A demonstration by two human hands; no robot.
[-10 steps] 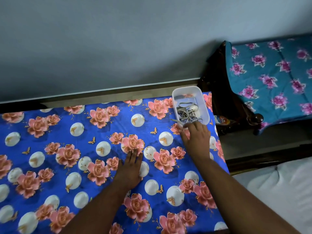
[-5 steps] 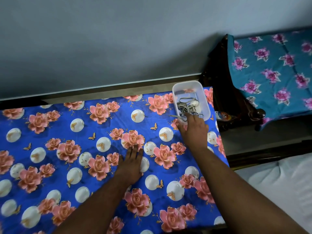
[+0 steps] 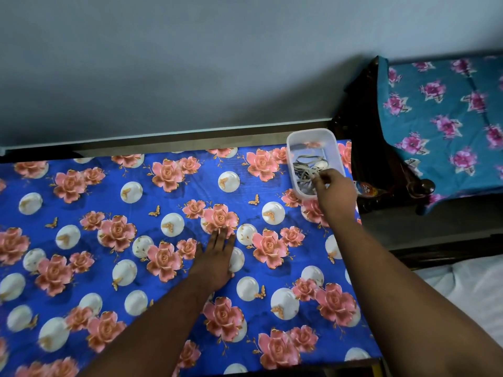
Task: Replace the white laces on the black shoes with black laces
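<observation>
A clear plastic box (image 3: pixel 331 139) stands at the far right corner of the table with the blue floral cloth (image 3: pixel 81 268). Inside it lies a tangle of pale laces (image 3: pixel 304 170). My right hand (image 3: pixel 336 190) reaches over the box's near end, and its curled fingertips pinch some of the laces. My left hand (image 3: pixel 215 261) lies flat on the cloth near the middle, fingers straight. No shoes or black laces show in this view.
A grey wall rises behind the table. To the right stands dark wooden furniture (image 3: pixel 381 170) draped in a teal floral cloth (image 3: pixel 446 123). A small orange packet (image 3: pixel 367 189) sits beside the box. White bedding (image 3: pixel 468 292) fills the lower right.
My right hand has moved forward from the table in front of the box into the box and taken hold of the laces. My left hand stays flat in place.
</observation>
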